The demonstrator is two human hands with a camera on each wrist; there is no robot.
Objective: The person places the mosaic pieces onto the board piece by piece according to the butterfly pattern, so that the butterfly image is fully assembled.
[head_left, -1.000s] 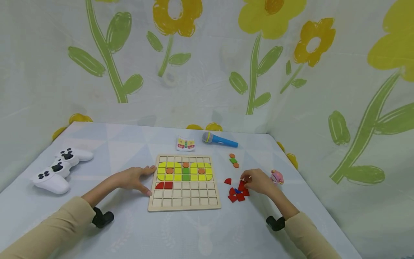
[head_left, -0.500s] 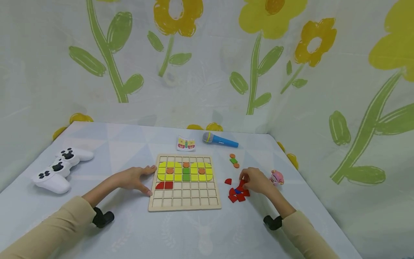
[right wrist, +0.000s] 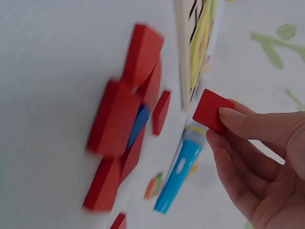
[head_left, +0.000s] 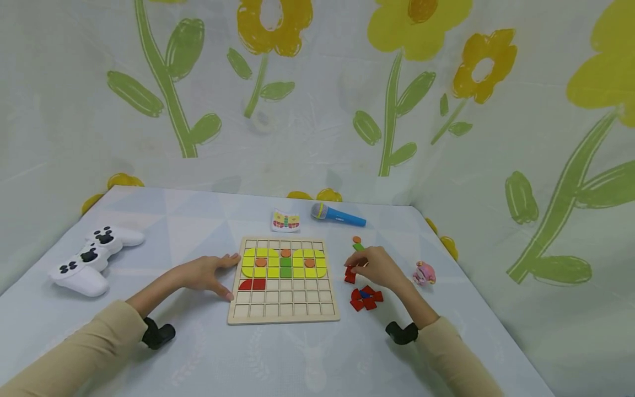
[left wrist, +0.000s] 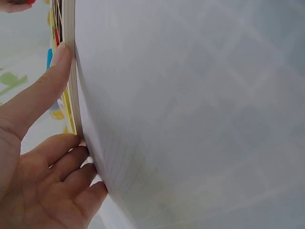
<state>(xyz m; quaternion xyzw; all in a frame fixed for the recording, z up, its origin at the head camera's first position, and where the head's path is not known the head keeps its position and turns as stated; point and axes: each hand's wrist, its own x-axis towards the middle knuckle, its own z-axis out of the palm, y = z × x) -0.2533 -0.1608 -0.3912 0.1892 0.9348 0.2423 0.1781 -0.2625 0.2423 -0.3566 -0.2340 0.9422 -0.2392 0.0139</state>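
Lying nearest, loose red tiles (head_left: 369, 304) cluster around a blue tile (head_left: 364, 294). Just past them, the left hand (head_left: 203, 273) spreads thumb and fingers along the left edge of the wooden grid board (head_left: 283, 311); right of the board, the right hand (head_left: 377, 268) pinches a red square tile (right wrist: 209, 110), thumb against fingers. Fetching pieces seems the current step; placement would need squaring to a cell. Farther back lie a pattern card (head_left: 285, 220) and microphone (head_left: 344, 216).

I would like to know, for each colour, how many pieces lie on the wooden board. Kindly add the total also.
Yellow pieces: 16
Orange pieces: 3
Green pieces: 2
Red pieces: 2
Total on the board: 23
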